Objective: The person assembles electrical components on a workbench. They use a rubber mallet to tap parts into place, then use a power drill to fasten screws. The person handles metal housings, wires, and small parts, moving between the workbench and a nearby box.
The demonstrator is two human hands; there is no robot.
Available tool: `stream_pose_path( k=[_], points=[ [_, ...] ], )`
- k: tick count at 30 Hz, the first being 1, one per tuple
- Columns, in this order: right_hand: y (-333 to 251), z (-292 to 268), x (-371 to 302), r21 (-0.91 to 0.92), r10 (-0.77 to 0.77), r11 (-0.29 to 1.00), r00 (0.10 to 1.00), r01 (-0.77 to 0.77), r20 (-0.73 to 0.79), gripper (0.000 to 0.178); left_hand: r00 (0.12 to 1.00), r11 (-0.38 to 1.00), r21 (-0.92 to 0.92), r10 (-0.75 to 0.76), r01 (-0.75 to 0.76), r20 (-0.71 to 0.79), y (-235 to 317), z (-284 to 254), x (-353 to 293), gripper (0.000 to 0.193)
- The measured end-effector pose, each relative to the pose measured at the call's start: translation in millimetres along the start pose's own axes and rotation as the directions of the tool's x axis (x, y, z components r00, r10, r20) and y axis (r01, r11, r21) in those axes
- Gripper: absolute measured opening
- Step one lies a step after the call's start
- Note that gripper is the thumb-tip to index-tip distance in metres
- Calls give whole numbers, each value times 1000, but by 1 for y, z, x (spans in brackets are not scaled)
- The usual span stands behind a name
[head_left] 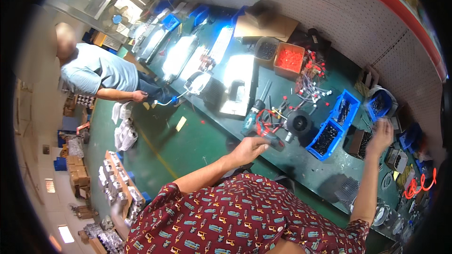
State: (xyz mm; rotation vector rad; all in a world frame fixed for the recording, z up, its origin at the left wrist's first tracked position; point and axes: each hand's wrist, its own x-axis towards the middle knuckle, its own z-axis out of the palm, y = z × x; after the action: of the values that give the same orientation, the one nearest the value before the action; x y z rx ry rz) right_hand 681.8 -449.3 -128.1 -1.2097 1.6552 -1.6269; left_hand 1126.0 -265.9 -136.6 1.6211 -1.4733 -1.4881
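Observation:
My left hand (pixel 250 151) is at the bench's front edge, fingers drawn together beside a dark-and-red tool part (pixel 274 140); whatever they pinch is hidden. Just beyond that hand lies a teal cordless drill (pixel 249 121), with red wires (pixel 264 121) beside it. A round black part (pixel 298 122) stands to the right of the wires. My right hand (pixel 381 136) is raised at the right over small boxes of parts, near a blue bin (pixel 378 105). Motion smears its fingers. Between my hands are two joined blue bins (pixel 326 140) of small dark parts.
An orange-red box of red pieces (pixel 289 59) stands behind a heap of wires with connectors (pixel 311 82). A white panel (pixel 237 87) lies left of the drill. Another person (pixel 101 70) stands at the bench's left side. A red coiled hose (pixel 419 186) is at far right.

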Motion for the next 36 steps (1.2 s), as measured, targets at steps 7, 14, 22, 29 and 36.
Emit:
stream_pose_path(
  k=[7, 14, 22, 29, 36],
  points=[
    [-113, 269, -267, 302, 468, 572, 605, -763, 644, 17, 995, 836, -543, 44, -84, -87, -38, -139, -3, 41],
    [-159, 357, -340, 131, 462, 577, 455, -806, 761, 22, 987, 777, -627, -58, -50, -150, -78, -254, -34, 15],
    [-151, 391, -329, 25, 448, 713, 482, -701, 753, 24, 971, 862, -507, -107, -16, -213, -96, -303, -55, 12],
    [-143, 417, -343, 18, 457, 662, 423, -749, 783, 23, 952, 889, -457, -123, -19, -280, -90, -345, -59, 14],
    [-152, 446, -334, -35, 472, 774, 540, -632, 697, 28, 973, 850, -478, -224, 223, 55, -86, -394, -39, 16]
  ],
)
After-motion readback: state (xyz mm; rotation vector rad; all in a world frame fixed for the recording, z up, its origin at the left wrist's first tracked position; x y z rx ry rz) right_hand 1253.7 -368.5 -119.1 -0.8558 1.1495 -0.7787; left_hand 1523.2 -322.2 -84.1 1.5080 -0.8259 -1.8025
